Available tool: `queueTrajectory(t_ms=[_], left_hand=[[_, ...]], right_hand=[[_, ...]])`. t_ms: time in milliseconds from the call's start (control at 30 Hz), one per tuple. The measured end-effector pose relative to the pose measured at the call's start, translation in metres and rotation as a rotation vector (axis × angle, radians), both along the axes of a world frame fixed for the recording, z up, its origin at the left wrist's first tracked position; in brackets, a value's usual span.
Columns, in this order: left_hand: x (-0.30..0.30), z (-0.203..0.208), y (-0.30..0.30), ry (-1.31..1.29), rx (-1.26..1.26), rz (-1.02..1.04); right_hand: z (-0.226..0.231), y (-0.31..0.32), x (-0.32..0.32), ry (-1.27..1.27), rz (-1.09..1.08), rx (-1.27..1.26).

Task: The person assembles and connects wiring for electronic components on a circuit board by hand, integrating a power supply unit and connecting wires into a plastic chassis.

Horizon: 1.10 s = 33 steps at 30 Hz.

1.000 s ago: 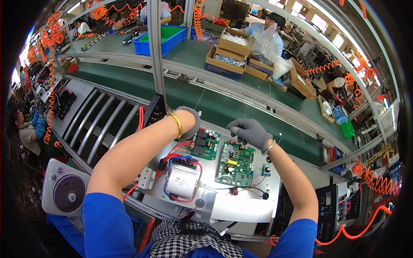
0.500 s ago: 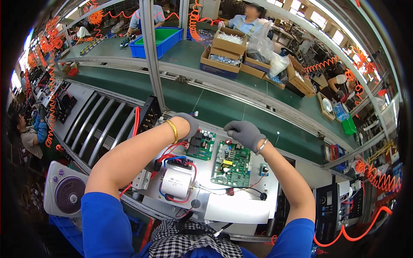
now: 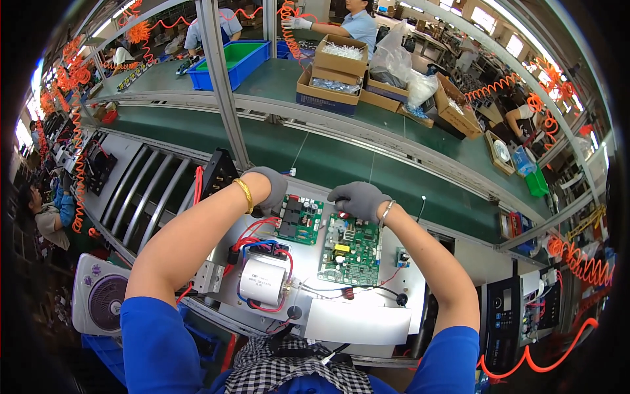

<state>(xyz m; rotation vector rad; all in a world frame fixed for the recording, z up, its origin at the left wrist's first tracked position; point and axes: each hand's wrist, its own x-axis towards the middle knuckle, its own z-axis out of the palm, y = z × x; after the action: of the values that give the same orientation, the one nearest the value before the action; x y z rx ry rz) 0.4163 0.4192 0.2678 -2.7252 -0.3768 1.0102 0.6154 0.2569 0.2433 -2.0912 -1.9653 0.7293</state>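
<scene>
"Board (image 3: 351,255) lying where?"
"Below frame centre; right hand (image 3: 357,199) covering its top edge, left hand (image 3: 274,188) bending farther left; pinching, cannot tell."
"Step?"
"Probably wiring; next needing careful aligning."

Windows (image 3: 515,44) are glowing at upper right, a metal post (image 3: 220,85) is rising before a green bench (image 3: 272,79), and rollers (image 3: 155,188) are lining the left.

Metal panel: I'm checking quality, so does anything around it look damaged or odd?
Nothing looks plainly broken. One oddity: a black cable with a white plug extends past the near edge of the metal panel, by the checkered apron, seemingly unconnected.
</scene>
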Motion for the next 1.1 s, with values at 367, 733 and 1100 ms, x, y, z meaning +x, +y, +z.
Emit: queueTrajectory(t_ms=[367, 733, 1100], left_hand=[[0.007, -0.002, 0.000, 0.044, -0.155, 0.197], [0.007, -0.022, 0.016, 0.187, -0.099, -0.053], [0.010, -0.019, 0.009, 0.059, -0.144, 0.086]], right_hand=[[0.002, -0.006, 0.008, 0.032, 0.007, -0.013], [-0.003, -0.011, 0.008, -0.102, 0.099, 0.084], [-0.007, 0.003, -0.001, -0.181, 0.213, 0.164]])
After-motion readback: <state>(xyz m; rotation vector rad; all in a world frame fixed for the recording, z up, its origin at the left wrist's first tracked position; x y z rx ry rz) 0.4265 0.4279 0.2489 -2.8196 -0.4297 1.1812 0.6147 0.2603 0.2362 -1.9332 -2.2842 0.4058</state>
